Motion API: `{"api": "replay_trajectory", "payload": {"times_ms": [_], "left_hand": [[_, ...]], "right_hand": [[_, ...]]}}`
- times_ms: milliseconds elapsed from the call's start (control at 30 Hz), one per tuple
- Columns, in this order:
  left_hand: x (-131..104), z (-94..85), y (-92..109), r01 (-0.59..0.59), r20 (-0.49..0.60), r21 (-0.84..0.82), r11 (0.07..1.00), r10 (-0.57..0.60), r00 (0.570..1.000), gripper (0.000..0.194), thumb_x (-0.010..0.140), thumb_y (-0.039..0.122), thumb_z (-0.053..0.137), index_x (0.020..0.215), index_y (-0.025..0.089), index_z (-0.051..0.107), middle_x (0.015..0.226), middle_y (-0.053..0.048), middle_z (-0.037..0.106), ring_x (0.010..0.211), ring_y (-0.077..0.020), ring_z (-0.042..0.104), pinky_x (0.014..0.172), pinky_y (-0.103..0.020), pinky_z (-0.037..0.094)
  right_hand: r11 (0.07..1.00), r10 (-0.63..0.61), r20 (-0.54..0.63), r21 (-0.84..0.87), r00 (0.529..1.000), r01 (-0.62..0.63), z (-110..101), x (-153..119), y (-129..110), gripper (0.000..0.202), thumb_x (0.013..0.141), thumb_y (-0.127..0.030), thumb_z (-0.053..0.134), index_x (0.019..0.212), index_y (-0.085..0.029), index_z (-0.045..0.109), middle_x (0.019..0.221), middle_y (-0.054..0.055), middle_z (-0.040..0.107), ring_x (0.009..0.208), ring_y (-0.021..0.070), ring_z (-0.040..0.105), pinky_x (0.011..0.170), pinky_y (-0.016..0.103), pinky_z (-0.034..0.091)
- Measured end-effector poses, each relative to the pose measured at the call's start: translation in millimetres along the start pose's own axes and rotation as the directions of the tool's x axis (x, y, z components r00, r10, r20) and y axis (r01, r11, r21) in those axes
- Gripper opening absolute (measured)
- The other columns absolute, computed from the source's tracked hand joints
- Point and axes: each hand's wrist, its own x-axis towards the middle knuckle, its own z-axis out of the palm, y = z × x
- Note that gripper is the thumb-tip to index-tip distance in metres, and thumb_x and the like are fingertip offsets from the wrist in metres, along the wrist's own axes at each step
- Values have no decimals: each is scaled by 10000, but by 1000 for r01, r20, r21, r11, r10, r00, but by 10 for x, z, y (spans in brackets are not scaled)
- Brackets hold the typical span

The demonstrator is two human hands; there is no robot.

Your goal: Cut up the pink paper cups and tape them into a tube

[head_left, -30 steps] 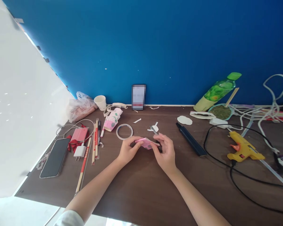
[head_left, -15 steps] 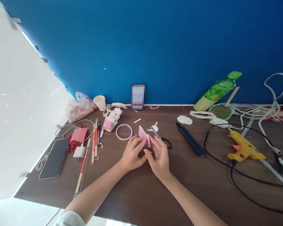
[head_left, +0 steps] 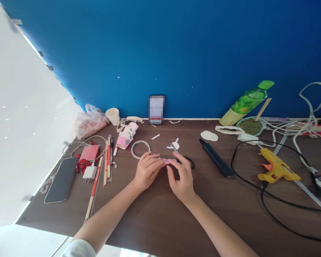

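Between my two hands is a small pink piece of paper [head_left: 168, 161], seen almost edge-on and partly covered by fingers. My left hand [head_left: 147, 171] pinches its left end. The fingers of my right hand [head_left: 182, 176] close on its right end, with the thumb below. Just beyond the right hand lie scissors [head_left: 174, 147], their dark handle [head_left: 189, 162] partly hidden, beside small white paper scraps [head_left: 176, 145]. A roll of tape [head_left: 140, 149] rests flat past my left hand. A cut pink-and-white paper cup [head_left: 127, 136] lies on its side farther left.
At left are a phone [head_left: 61, 180], a white charger [head_left: 90, 172] and wrapped chopsticks [head_left: 96, 187]. A second phone [head_left: 156, 110] leans on the blue wall. To the right sit a dark stick-shaped object [head_left: 216, 158], a yellow glue gun [head_left: 276, 166] with cables, and a leaning green bottle [head_left: 246, 103].
The pink paper has turned from standing upright to lying nearly level between my fingers. Both hands have shifted slightly, with the right fingers now over the scissors' handle.
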Motion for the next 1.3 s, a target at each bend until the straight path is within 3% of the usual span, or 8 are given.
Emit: {"api": "replay_trajectory", "payload": {"times_ms": [100,200,333,400,500,600,800,1300], "left_hand": [[1,-4,3,0,-12,3,1000,0,1000,197,840,105,551,986,211,631,957,-37,717,1022,-177,628,983,-419,409],[7,1,2,-10,-22,-13,1000,10,1000,189,838,99,551,976,198,631,960,-48,716,1013,-175,634,965,-402,434],[7,2,3,-13,-25,-25,1000,12,1000,185,840,97,544,978,189,626,953,-56,713,989,-173,642,922,-382,476],[7,-1,7,-11,-22,-25,1000,10,1000,194,849,99,527,989,193,625,955,-60,710,984,-174,644,912,-382,486],[9,-5,12,-3,-15,-38,999,2,1000,206,860,99,501,987,199,629,935,-59,707,973,-171,647,906,-379,492],[5,1,7,0,-11,-53,999,0,1000,207,862,100,497,981,200,633,921,-57,704,958,-170,650,905,-381,491],[-18,25,-11,3,-8,-73,997,-3,1000,209,875,125,484,989,206,639,946,-66,694,932,-165,653,887,-372,506],[11,11,24,-8,-15,-91,996,7,1000,211,866,98,483,990,186,628,935,-73,684,932,-166,644,795,-313,544]], "right_hand": [[994,-11,-88,-112,996,1,-49,44,-30,265,798,-122,588,1009,-276,630,1065,85,599,1024,255,582,849,446,476],[998,-23,-21,-59,1000,22,-93,98,-42,239,813,-96,562,939,-283,641,836,31,653,805,199,630,752,398,474],[995,52,93,84,994,-60,-128,158,-29,186,838,-134,556,896,-281,654,810,9,682,754,177,637,740,381,463],[973,147,154,157,977,-171,-144,182,-21,218,841,-185,567,1025,-285,628,791,6,683,769,186,644,777,400,465],[880,322,264,270,909,-390,-165,210,-18,493,834,-262,585,1300,-242,424,731,-4,665,810,209,653,850,447,462],[795,400,318,345,859,-498,-177,229,-20,587,814,-287,612,1330,-223,341,712,-16,649,816,210,652,862,457,463],[746,416,340,403,843,-531,-183,242,-15,570,814,-291,613,1313,-248,339,702,-25,631,754,193,644,813,427,486],[747,396,357,411,846,-523,-182,237,10,468,819,-311,590,1244,-246,406,683,-23,605,687,173,605,722,378,500]]}}
